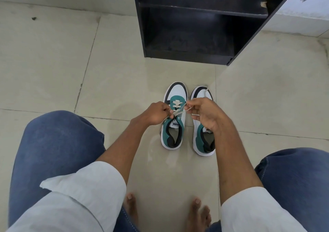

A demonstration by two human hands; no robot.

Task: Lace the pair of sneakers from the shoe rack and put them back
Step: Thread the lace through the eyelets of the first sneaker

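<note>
Person: blue denim jeans (53, 142) on both legs, pale contrast stitching along the seams near the knees and by the bottom edge. White shirt sleeves (81, 192) in a light crinkled fabric, loose cut, ending partway along the forearms. Left hand (156, 114) and right hand (204, 114) bare, no rings, watch or bands visible. Feet (197, 212) bare, toes showing, no socks.
</note>
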